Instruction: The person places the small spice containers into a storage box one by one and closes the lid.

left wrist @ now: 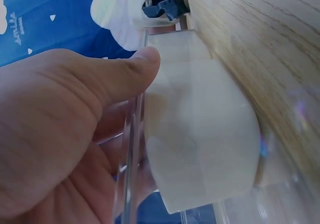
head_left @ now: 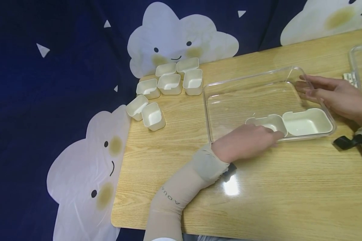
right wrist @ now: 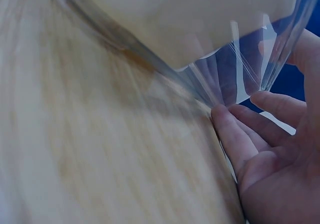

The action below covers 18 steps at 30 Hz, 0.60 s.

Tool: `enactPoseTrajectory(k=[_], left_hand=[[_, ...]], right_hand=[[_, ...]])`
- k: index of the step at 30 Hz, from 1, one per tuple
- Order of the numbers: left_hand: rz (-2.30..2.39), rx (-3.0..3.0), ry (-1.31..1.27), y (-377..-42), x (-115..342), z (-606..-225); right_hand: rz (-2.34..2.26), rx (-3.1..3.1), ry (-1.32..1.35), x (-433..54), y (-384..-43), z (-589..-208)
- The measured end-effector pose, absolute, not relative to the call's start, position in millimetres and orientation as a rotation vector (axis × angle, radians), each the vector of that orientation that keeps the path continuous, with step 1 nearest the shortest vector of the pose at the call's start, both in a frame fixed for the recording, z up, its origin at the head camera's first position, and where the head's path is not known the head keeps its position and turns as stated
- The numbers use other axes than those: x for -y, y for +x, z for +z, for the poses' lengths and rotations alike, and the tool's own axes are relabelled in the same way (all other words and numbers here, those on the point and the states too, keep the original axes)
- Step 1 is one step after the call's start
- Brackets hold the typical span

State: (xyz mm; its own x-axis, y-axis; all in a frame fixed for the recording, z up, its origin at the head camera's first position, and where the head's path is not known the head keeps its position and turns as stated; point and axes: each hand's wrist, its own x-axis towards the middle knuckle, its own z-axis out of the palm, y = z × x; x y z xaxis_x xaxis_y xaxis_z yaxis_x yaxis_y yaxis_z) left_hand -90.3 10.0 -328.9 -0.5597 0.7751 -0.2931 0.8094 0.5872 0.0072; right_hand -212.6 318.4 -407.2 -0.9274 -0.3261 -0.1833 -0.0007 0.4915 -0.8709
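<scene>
A clear rectangular plastic box [head_left: 229, 95] stands on the table, with two cream bins [head_left: 309, 122] side by side along its near wall. My left hand [head_left: 248, 142] reaches over that wall to the left bin [head_left: 273, 122]. In the left wrist view the thumb [left wrist: 127, 76] lies outside the clear wall, in front of a bin's pale side [left wrist: 200, 139]; the other fingers are behind the rim, partly hidden. My right hand [head_left: 339, 95] touches the box's right side with fairly straight fingers. In the right wrist view, its fingertips [right wrist: 220, 115] meet the clear corner.
Several more cream bins [head_left: 193, 83] stand grouped at the table's back left corner. A clear lid-like piece [head_left: 354, 67] with a white latch lies at the right edge. The wooden table [head_left: 157, 157] ends at the left against a dark blue cloud-print cloth [head_left: 63, 110].
</scene>
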Motion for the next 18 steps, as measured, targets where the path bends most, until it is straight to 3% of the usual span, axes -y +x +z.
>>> enactPoseTrajectory(k=[18], left_hand=[[-0.115,-2.589,1.340,-95,0,-313]], right_hand=[[-1.430,-2.416,-0.290,-319,-214,-411]])
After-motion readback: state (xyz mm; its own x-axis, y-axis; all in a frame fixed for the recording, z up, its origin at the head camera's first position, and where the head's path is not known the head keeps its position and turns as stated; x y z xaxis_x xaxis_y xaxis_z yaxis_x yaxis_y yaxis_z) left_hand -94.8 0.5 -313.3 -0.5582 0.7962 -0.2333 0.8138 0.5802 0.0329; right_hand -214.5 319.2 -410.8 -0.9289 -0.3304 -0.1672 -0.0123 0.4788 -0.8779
